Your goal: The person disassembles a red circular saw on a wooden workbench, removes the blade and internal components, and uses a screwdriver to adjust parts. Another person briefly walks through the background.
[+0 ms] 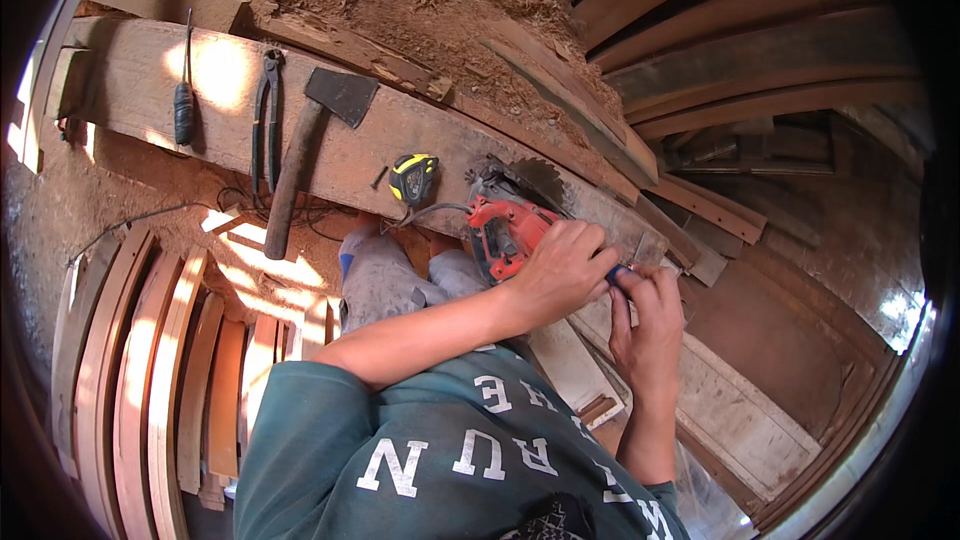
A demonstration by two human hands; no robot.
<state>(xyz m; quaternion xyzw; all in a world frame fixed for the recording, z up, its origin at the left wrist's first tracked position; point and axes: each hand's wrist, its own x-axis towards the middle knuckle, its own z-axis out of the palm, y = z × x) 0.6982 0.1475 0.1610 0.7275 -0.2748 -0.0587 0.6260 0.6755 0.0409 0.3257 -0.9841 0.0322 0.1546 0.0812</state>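
A red circular saw [510, 238] with a toothed metal blade [540, 183] rests on a thick wooden plank [350, 165]. My left hand [565, 268] is closed just right of the saw, over its near end; what its fingers hold, if anything, is hidden. Close beside it, my right hand [652, 325] pinches a small dark-blue object [619, 276], too covered by fingers to name. The fingertips of both hands nearly meet at this blue object. A yellow-and-black tape measure [412, 180] sits on the plank left of the saw.
Farther left on the plank lie a hatchet [318, 130], pincers [267, 120], a screwdriver [184, 105] and a small bolt [378, 178]. Stacked boards [150, 370] fill the lower left, and more timber [750, 50] the upper right. Sawdust [400, 0] covers the ground behind.
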